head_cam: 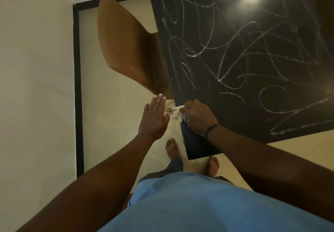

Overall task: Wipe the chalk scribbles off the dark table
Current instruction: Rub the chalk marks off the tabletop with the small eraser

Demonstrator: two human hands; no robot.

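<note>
The dark table (226, 105) fills the upper right, and white chalk scribbles (244, 56) loop across most of its top. My right hand (197, 118) rests on the table's left edge near the front corner, shut on a whitish crumpled cloth (176, 111) that sticks out past the edge. My left hand (154, 117) hovers beside the table over the floor, palm flat and fingers spread, holding nothing, its fingertips close to the cloth.
A brown chair (126, 47) stands tucked against the table's left side. A pale wall (36, 69) with a black skirting strip (77, 87) runs along the left. My bare feet (172, 148) stand on the beige tiled floor by the table corner.
</note>
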